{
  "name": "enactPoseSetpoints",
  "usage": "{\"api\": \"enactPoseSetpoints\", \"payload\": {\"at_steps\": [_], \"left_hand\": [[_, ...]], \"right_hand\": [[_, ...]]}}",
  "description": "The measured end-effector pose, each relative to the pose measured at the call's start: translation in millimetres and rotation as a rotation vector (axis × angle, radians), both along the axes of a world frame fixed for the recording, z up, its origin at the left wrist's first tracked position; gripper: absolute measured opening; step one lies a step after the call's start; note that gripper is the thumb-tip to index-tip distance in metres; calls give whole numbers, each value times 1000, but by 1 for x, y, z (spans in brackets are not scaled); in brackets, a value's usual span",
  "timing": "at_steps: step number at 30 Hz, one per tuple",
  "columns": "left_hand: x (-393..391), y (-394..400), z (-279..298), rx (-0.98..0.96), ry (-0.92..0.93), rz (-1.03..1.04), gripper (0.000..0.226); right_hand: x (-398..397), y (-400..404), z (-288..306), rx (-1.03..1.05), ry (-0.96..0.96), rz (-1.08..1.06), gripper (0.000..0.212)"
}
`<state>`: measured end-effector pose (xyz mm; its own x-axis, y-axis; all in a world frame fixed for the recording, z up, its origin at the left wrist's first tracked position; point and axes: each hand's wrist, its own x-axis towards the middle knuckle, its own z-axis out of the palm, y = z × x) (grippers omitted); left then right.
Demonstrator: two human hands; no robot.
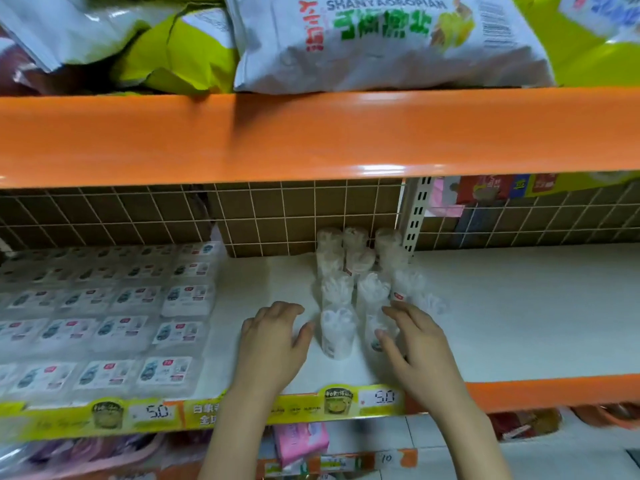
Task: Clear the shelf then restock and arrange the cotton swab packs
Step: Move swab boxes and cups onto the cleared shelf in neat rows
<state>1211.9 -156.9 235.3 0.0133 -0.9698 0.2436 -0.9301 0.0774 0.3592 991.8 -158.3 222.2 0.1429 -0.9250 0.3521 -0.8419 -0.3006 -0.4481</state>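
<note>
A: Where do the clear round tubs of cotton swabs (pixel 360 282) stand?

B: Upright on the white shelf board (pixel 502 306), clustered in rough rows from the brown wire-grid back panel (pixel 294 216) toward the front edge.

A: And the hands?

B: The left hand (pixel 273 341) lies palm down on the board just left of the front left tub (pixel 337 332), fingers loosely spread, gripping nothing. The right hand (pixel 412 344) has its thumb and fingers curved round the front right tub (pixel 379 329).

A: What else is there?

B: Flat white packs with printed labels (pixel 104 323) fill the shelf's left part. A yellow price strip (pixel 156 412) runs along the orange front edge. Green and white snack bags (pixel 381 39) sit on the shelf above.
</note>
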Motion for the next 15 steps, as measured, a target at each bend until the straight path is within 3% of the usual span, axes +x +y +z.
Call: {"api": "enactPoseSetpoints", "payload": {"at_steps": [15], "left_hand": [[-46,-16,9,-134,79,7,60]], "right_hand": [[-65,-5,8,-53,-79,-34,51]]}}
